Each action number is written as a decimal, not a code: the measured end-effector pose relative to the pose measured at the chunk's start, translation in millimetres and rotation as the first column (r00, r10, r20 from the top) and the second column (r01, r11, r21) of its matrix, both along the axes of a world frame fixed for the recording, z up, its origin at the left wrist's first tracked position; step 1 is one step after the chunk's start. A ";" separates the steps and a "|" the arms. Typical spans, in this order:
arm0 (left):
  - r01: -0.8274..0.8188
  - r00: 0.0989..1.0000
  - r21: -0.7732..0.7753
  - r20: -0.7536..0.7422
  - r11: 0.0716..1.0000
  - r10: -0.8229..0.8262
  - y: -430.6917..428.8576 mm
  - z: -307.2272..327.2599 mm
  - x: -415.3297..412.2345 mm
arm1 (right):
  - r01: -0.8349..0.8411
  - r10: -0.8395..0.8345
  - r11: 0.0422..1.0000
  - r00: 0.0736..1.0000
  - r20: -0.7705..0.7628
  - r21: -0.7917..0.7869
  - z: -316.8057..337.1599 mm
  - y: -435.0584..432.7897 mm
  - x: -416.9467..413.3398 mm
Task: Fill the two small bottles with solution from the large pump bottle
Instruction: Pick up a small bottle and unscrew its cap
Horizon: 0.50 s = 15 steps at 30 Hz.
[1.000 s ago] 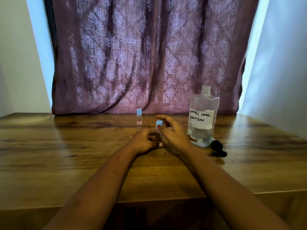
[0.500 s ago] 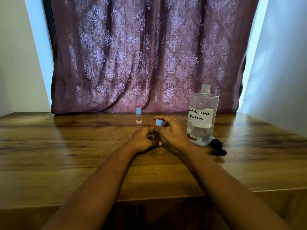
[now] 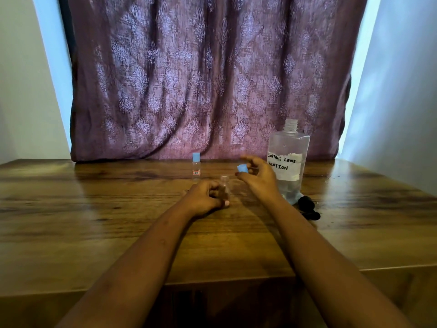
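Nearest to me, my left hand (image 3: 203,197) is curled closed around the lower body of an open small bottle (image 3: 224,185) standing on the wooden table (image 3: 94,233), close to centre. Its long axis runs vertical, the uncapped mouth pointing straight up just above my fingers. I judge it light, thin-walled clear plastic, stiff enough to pinch but easy to tip; the low grip on the body is the right place to steady it, leaving the neck free for filling.

Just beyond and to the right, my right hand (image 3: 256,176) is raised off the table, loosely part-open, with the blue cap (image 3: 242,168) pinched at the fingertips. The cap is small and light, liable to slip or roll if set down carelessly.

Behind that hand stands the large bottle (image 3: 287,162), upright, threaded neck open and pointing up, with a handwritten label reading contact lens solution. It appears only partly filled at the base. I judge it the heaviest item, smooth-sided; take it round the flat body, not the neck. A black pump head (image 3: 307,204) lies on the table beside its base.

Farthest back, the second small bottle (image 3: 196,168) stands upright with its blue cap still on, well apart from my hands, near the curtain (image 3: 208,79).
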<state>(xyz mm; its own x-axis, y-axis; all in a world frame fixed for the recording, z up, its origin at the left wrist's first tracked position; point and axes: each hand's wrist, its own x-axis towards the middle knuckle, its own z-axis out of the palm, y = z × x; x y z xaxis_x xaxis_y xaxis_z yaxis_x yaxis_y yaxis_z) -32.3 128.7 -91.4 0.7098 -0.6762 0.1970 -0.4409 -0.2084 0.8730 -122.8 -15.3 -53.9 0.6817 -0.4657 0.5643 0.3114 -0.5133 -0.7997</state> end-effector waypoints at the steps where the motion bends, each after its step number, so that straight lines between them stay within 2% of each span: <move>1: -0.009 1.000 0.003 -0.008 1.000 0.009 0.5 0.4 -1.2 | 0.025 -0.026 0.999 0.999 -0.031 -0.038 -1.0 -1.0 -0.1; 3: -0.026 1.000 0.022 -0.006 0.999 0.026 0.9 0.7 -1.0 | 0.083 -0.090 0.994 0.991 -0.101 -0.070 -2.7 -2.1 -1.3; 5: -0.029 1.000 0.030 0.008 0.999 0.029 1.2 1.2 -0.6 | 0.078 -0.061 0.995 0.970 -0.233 0.062 -7.1 -1.7 -3.0; 7: -0.028 1.000 0.046 0.014 0.999 0.028 1.7 3.9 -4.8 | 0.026 0.048 0.979 0.935 -0.352 0.204 -10.2 1.0 -6.6; 15: -0.038 0.998 0.065 0.057 0.997 0.034 6.4 7.6 -11.0 | -0.111 0.196 0.976 0.818 -0.541 0.186 -3.9 -0.9 -15.3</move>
<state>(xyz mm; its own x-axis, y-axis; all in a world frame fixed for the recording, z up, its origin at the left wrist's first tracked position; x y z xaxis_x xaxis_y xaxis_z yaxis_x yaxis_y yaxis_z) -43.4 135.1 -83.8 0.7231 -0.6632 0.1932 -0.4798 -0.2809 0.8312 -138.1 -16.2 -57.8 0.9280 -0.3725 0.0075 -0.1398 -0.3668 -0.9197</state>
